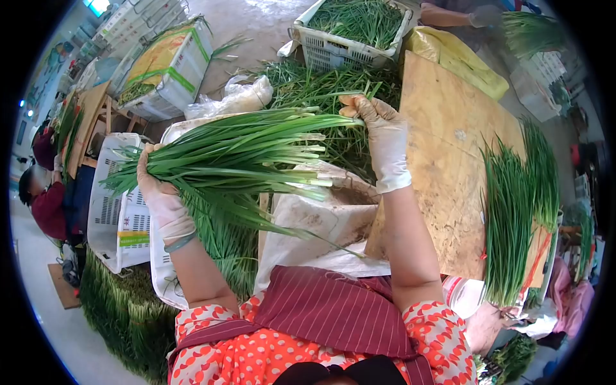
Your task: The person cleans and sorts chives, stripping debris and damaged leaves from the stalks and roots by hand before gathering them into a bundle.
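Observation:
A bundle of long green leafy stalks (237, 151) lies across the middle, its pale ends toward the right. My left hand (160, 192), in a thin whitish glove, is closed around the leafy end of the bundle. At the right, my gloved right hand (377, 128) pinches the pale end of a few stalks, slightly above and apart from the bundle's other ends. Under the bundle are a white crate (160, 256) of green stalks and a soiled white cloth (314, 224).
A wooden board (449, 160) at the right bears tied green bundles (507, 224). Beyond are a full white crate (340, 48), loose greens (314, 83) on the floor and a yellow sack (455, 61). A co-worker (48, 205) is at the far left; another person's arm (446, 16) shows top right.

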`<action>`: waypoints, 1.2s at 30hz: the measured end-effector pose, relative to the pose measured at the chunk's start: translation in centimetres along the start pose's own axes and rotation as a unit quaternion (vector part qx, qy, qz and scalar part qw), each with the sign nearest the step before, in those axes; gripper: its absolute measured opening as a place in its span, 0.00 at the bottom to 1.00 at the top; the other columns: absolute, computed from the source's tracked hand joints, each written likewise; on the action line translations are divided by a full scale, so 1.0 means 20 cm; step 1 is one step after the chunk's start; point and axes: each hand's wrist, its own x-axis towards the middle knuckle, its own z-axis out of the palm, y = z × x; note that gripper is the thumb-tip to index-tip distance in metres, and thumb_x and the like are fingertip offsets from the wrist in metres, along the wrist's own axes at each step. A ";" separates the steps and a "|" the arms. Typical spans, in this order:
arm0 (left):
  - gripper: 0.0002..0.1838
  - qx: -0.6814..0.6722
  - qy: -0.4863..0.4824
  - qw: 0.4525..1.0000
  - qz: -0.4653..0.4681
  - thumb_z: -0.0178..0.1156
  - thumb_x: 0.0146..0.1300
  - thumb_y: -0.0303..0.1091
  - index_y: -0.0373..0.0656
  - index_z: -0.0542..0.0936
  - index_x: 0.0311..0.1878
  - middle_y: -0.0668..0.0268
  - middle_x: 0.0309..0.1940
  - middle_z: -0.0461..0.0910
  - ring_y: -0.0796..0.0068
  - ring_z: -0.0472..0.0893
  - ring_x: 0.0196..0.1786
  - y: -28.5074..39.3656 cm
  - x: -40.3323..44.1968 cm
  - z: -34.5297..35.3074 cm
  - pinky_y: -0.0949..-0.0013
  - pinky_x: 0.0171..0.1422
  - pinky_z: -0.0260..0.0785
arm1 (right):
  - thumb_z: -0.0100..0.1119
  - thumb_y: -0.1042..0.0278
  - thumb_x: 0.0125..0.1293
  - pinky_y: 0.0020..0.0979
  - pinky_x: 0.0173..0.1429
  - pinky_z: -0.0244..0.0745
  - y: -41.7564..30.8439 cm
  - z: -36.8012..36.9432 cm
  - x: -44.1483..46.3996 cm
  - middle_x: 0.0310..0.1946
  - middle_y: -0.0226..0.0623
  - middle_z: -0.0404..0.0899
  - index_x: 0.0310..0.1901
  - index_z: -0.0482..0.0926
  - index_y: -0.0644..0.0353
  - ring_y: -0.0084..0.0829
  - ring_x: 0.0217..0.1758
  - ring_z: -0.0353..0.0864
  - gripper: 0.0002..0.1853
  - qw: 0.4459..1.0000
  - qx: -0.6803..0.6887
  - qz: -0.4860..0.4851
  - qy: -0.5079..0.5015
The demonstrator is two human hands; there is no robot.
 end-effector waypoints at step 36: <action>0.11 -0.078 -0.144 0.984 0.067 0.46 0.67 0.37 0.42 0.76 0.37 0.65 0.33 0.76 0.65 0.74 0.44 0.07 -0.02 -0.10 0.59 0.62 0.63 | 0.60 0.67 0.62 0.26 0.55 0.69 -0.08 0.06 -0.03 0.45 0.37 0.81 0.49 0.80 0.60 0.24 0.47 0.77 0.15 0.917 -0.323 -0.031 -0.231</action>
